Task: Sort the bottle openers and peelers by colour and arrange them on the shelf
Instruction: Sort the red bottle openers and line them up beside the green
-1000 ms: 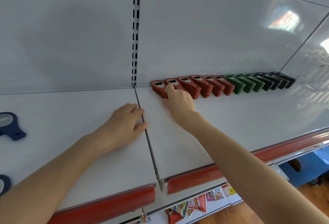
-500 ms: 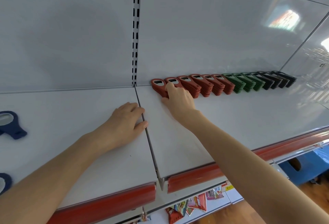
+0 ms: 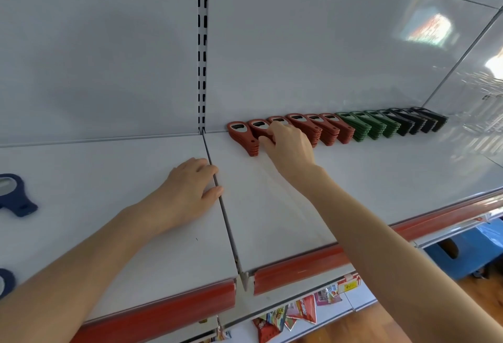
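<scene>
A: What does the head view show?

B: A white shelf (image 3: 353, 179). Along its back wall runs a row of stacked bottle openers: red stacks (image 3: 307, 127), then green stacks (image 3: 364, 127), then black stacks (image 3: 419, 122). The right hand (image 3: 288, 149) has its fingers closed around the second red stack from the left. The left hand (image 3: 187, 192) lies flat and spread on the shelf, holding nothing. Two blue openers (image 3: 13, 195) lie far left, well apart from the row.

A: What could go wrong?

B: Probably a nudge: the stacks stand close together, so a sideways push could topple or fan a neighbouring stack. The blue ones remain unsorted.
</scene>
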A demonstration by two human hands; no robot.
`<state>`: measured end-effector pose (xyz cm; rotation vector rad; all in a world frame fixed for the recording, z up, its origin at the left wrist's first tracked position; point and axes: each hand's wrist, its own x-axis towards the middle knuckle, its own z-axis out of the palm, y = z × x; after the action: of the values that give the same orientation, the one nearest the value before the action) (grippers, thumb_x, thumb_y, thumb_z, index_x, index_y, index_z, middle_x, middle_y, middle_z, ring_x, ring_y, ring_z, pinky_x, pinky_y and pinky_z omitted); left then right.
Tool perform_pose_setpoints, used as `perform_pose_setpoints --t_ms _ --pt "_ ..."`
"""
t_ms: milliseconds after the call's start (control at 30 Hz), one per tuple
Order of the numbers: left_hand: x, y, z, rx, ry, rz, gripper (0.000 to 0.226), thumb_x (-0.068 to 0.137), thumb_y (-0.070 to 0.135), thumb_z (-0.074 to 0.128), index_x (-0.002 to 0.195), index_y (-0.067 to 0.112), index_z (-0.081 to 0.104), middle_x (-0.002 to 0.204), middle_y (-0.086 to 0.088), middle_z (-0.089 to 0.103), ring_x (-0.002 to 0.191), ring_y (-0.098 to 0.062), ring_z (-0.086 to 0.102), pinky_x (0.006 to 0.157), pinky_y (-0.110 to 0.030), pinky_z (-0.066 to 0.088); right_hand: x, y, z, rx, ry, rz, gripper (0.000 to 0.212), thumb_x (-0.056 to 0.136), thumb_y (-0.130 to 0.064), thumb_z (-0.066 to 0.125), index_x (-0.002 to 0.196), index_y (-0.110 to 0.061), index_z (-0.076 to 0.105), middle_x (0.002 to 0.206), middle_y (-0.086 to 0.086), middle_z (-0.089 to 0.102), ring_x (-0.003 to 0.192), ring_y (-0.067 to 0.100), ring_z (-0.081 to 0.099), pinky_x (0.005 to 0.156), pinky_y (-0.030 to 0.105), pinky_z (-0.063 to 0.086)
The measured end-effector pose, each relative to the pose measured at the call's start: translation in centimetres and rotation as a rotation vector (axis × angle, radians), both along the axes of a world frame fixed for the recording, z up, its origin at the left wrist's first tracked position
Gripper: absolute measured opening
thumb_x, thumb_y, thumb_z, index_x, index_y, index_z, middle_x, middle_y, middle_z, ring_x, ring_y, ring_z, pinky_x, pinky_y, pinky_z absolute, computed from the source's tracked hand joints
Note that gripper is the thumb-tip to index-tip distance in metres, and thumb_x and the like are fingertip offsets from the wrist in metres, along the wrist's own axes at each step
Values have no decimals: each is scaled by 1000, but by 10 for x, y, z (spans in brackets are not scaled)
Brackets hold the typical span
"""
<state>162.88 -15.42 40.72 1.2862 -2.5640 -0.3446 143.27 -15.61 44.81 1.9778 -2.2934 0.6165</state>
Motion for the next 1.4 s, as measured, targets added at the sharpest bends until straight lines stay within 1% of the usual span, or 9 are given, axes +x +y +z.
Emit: perform_pose_setpoints --t_ms 200,267,367,500,633,767,933,1167,1400 --pt "1 1 1 6 8 -2 102 54 63 3 125 8 49 130 -5 45 125 -19 36 106 -27 25 11 0 -1 68 -25 68 31 94 -26 50 113 -3 56 105 13 61 100 30 55 74 33 42" --pt "1 1 1 1 11 -6 101 54 63 3 124 8 50 129 -5 46 123 -20 37 105 -27 26 12 -1 -1 54 -54 70 29 92 -25 51 109 -2 57 102 12 61 98 29 55 73 34 43" --pt "1 0 1 10 0 -7 101 54 63 2 124 8 49 128 -4 45 122 -20 37 105 -28 26 1 -3 1 -84 -81 -1 21 91 -25 51 91 -5 58 98 12 58 95 29 53 65 30 32" --pt "0 -1 0 9 14 -9 99 54 63 4 123 8 50 126 -4 46 121 -20 38 105 -29 27 -19 -2 1 -27 -50 -71 32 91 -28 52 114 -6 56 114 11 54 108 29 49 73 28 33" --pt "1 -1 -1 4 16 -9 100 55 64 5 124 7 49 127 -5 47 121 -20 39 105 -30 28 -21 0 -7 36 -60 -45 22 90 -18 54 102 0 58 92 8 47 92 28 51 67 29 32" --pt "0 -1 0 9 1 -1 102 54 64 3 126 8 49 129 -6 46 125 -20 37 106 -28 26 -19 -2 -11 0 -71 -40 20 91 -12 51 99 3 61 99 15 56 90 30 53 72 34 41" --pt "1 1 1 13 11 3 102 54 64 4 125 6 50 128 -8 46 125 -20 37 105 -28 26 -20 -3 -11 6 -61 -43 23 92 -19 52 105 -2 62 100 14 61 93 30 55 74 33 40" --pt "1 2 1 15 14 4 103 54 64 4 125 5 50 129 -9 46 125 -21 37 105 -28 25 -16 -5 -10 -2 -92 -34 20 91 -15 50 101 -2 61 97 14 64 89 30 56 73 34 41" --pt "1 1 2 10 4 4 102 55 64 2 126 7 49 130 -7 45 125 -19 35 106 -28 25 -18 -4 -9 -12 -155 -31 22 91 -16 52 106 -3 62 99 12 65 93 28 58 80 37 47"
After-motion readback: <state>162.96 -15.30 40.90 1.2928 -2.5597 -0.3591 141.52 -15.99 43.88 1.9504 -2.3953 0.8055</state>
